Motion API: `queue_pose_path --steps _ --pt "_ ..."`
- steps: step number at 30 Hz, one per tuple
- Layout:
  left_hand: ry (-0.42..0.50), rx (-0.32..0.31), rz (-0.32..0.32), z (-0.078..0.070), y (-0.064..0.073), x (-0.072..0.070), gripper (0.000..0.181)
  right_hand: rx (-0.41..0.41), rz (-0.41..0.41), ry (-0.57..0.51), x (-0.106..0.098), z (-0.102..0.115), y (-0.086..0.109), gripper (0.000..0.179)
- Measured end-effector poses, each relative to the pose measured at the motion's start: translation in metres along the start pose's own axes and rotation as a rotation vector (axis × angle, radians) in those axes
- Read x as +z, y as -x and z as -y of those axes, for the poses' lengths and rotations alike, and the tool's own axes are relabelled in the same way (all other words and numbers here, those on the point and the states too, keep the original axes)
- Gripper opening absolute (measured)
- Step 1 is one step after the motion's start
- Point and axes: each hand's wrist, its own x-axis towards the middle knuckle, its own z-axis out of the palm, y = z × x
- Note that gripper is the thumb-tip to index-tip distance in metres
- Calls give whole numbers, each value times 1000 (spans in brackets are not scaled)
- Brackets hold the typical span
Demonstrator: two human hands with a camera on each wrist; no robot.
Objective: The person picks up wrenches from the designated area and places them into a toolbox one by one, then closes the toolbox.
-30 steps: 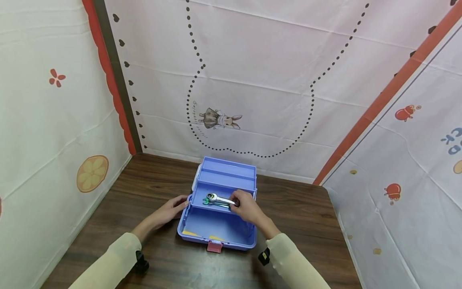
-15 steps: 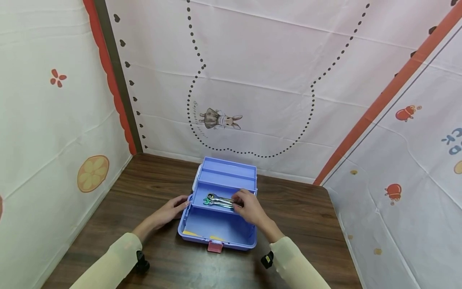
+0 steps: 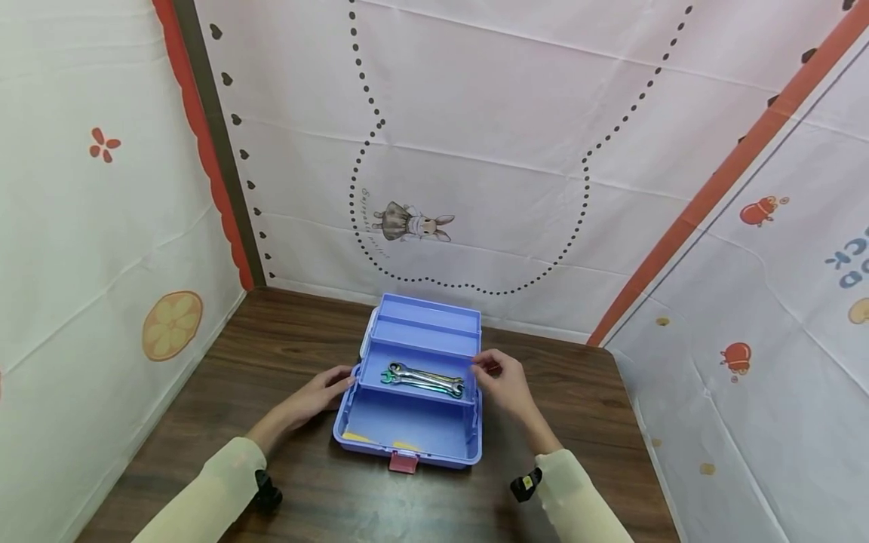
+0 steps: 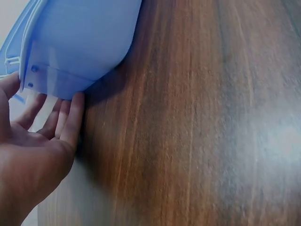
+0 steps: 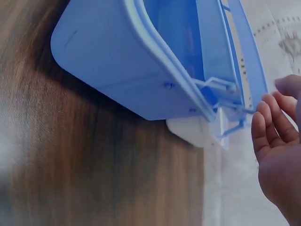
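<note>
A blue toolbox (image 3: 407,452) stands with its tiered trays (image 3: 424,343) spread toward the back. Several combination wrenches (image 3: 428,379), silver and green, lie side by side in the lowest tray. At the box's left rear side my left hand (image 3: 324,392) holds the edge, thumb at the rim and fingers against the outer wall, as the left wrist view shows. My right hand (image 3: 504,383) hovers at the trays' right end, fingers loosely bent with nothing between them. Its fingertips (image 5: 263,109) come close to the tray edge in the right wrist view.
A red latch (image 3: 403,462) hangs at the toolbox's front. Yellow pieces (image 3: 357,438) show along the inner front wall. The brown wooden table (image 3: 563,400) is bounded by printed cloth walls (image 3: 489,188) behind and at both sides.
My right hand has let go of the wrenches, leaving them in the lowest tray, and has moved right to the trays' end. My left hand has stayed put.
</note>
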Motion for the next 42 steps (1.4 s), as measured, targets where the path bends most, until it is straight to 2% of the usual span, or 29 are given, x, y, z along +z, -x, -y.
queue_pose_path --steps 5,9,12,16,18,22,26,31,36,42 --pt "65 -59 -18 -3 -2 -3 71 127 -129 -183 -4 -16 -2 11" --pt "132 -111 -73 -10 -9 -9 77 206 -227 -338 -3 -28 -6 16" --pt "152 -91 -128 -17 -16 -10 76 253 -281 -411 -1 -36 -9 21" --pt "142 -18 -214 -25 -27 -10 69 313 -332 -424 9 -50 -14 23" --pt "142 -1 -256 -27 -34 -8 66 346 -347 -408 15 -56 -16 23" --pt "100 0 -291 -28 -45 -5 63 412 -340 -427 26 -64 -15 21" --pt "-4 2 -298 -26 -53 1 57 434 -292 -486 36 -67 -12 20" --pt "-119 22 -315 -24 -56 6 49 415 -236 -440 44 -67 -9 26" --pt "-161 47 -304 -25 -57 8 46 429 -209 -341 47 -67 -9 28" --pt "-208 84 -308 -29 -59 11 45 345 -178 -159 45 -65 -11 24"
